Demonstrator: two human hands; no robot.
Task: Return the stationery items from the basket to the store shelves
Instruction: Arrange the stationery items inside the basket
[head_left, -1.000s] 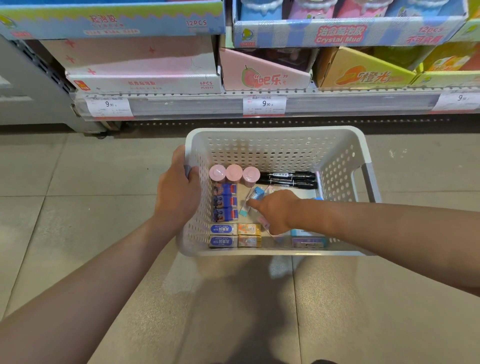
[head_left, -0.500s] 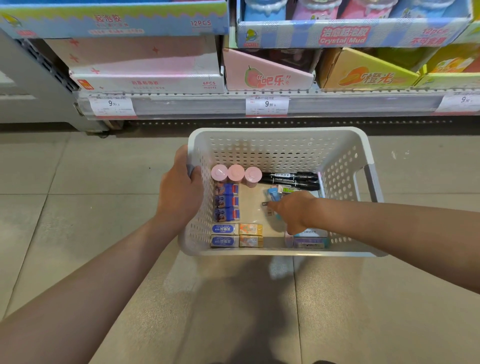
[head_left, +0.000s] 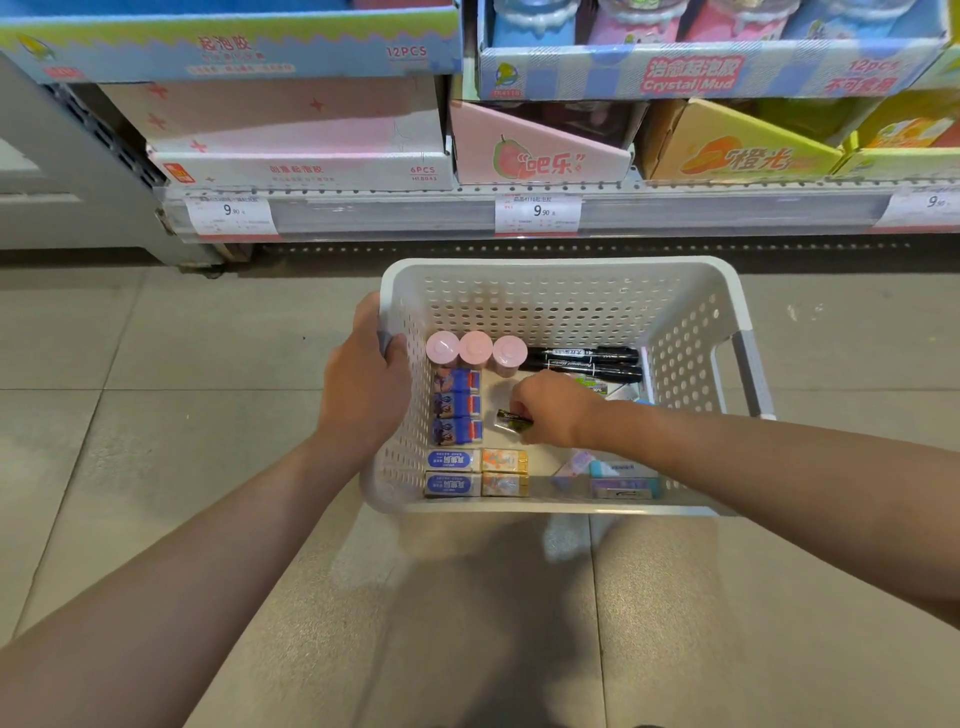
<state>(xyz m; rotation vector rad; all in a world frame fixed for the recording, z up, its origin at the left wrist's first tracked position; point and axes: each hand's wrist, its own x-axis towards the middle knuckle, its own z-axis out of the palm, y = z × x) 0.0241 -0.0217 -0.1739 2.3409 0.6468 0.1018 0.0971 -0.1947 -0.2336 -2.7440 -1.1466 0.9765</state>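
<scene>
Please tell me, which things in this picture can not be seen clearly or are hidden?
- Head view: the small dark packet under the right hand; fingers cover one end, its print is too small.
- Items beneath the right forearm, by the basket wall; the arm hides them.
- Left hand fingers on the basket handle; the rim hides them.
- Price tag at the right; the frame edge cuts it.
- Small print on the erasers; too small.

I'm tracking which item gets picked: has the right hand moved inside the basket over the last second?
Yes. The right hand has shifted toward the black markers, away from the basket's near wall, and now pinches a small dark packet.
</scene>
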